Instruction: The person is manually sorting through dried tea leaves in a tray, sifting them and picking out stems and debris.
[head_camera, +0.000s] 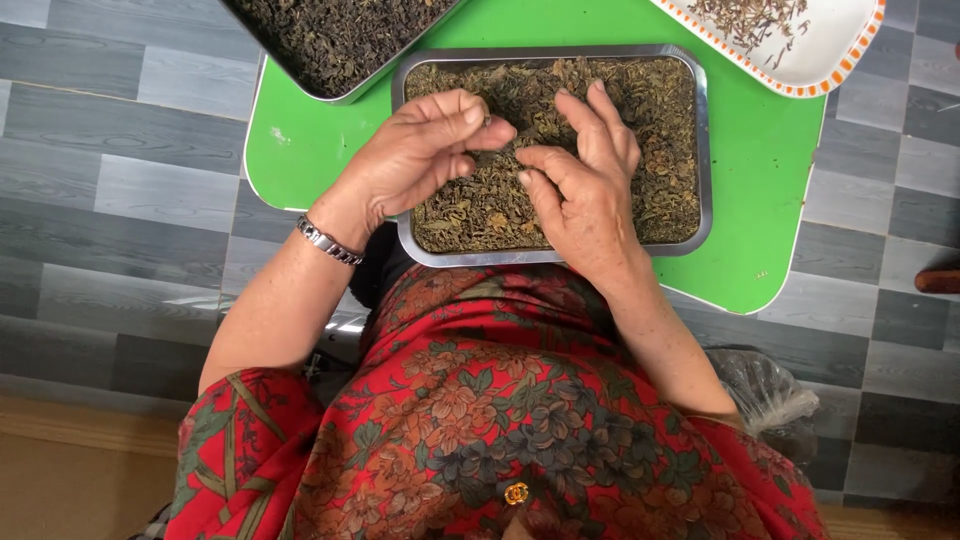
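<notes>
The left hand (415, 160) pinches a small bit of dried leaf between thumb and fingertips, just over the middle of the metal tray (703, 150) of dried leaves (640, 130), while the right hand (585, 190) rests flat and loosely spread, holding nothing, touching the leaves just right of that pinch. Sorting likely goes best with small pinches and a thinly spread pile. No labels or packages show; beyond the pinch lie a second tray of darker leaves (335, 40), a white orange-rimmed tray (830, 60) and the green table (760, 170).
</notes>
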